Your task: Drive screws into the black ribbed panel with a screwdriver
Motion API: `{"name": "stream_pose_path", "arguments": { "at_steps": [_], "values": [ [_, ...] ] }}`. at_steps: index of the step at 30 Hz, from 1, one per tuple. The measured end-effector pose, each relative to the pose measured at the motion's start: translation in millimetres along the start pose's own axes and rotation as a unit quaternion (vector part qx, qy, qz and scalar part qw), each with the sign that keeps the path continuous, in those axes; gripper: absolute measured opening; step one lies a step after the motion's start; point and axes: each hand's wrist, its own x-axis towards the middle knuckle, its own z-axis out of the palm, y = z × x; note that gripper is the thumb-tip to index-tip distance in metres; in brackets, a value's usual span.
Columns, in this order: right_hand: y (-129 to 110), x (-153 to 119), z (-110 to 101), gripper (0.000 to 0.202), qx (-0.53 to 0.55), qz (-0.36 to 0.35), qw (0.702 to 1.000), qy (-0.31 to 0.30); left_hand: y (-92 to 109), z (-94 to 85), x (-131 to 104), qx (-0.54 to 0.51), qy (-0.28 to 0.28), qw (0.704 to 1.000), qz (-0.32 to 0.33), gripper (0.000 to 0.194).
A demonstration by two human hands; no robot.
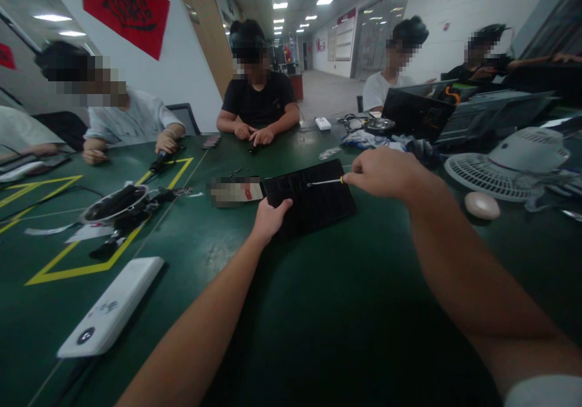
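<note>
My left hand (270, 218) is closed on the left edge of a flat black rectangular panel (321, 207), its thumb lying over the top face. The panel is tilted up from the green table, and shallow rectangular shapes show on it. My right hand (384, 171) is closed around a small screwdriver (326, 182) with a thin metal shaft and a yellow collar. The shaft points left across the panel's upper part. Whether its tip touches the panel, I cannot tell. Just left of the panel lies a beige packet (231, 193) with a red mark, partly blurred out.
A white power bank (111, 307) lies at front left. Beyond it are a round-rimmed black device (116, 204) and yellow tape lines (109, 265). At right are a grey fan (504, 164), a pale computer mouse (482, 205) and crumpled cloth (386, 141). Several people sit around the table (318, 310).
</note>
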Motion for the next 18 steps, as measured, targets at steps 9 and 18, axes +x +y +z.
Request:
{"name": "stream_pose_path", "arguments": {
  "at_steps": [9,18],
  "values": [
    [-0.4,-0.7,2.5,0.023,0.018,-0.033,0.999,0.03,4.8,0.0,-3.3,0.003,0.001,1.0,-0.005,0.038],
    [3.6,-5.7,-6.6,0.016,0.038,-0.032,0.996,0.07,5.0,-0.2,-3.5,-0.01,-0.002,1.0,-0.004,0.041]
  ]
}}
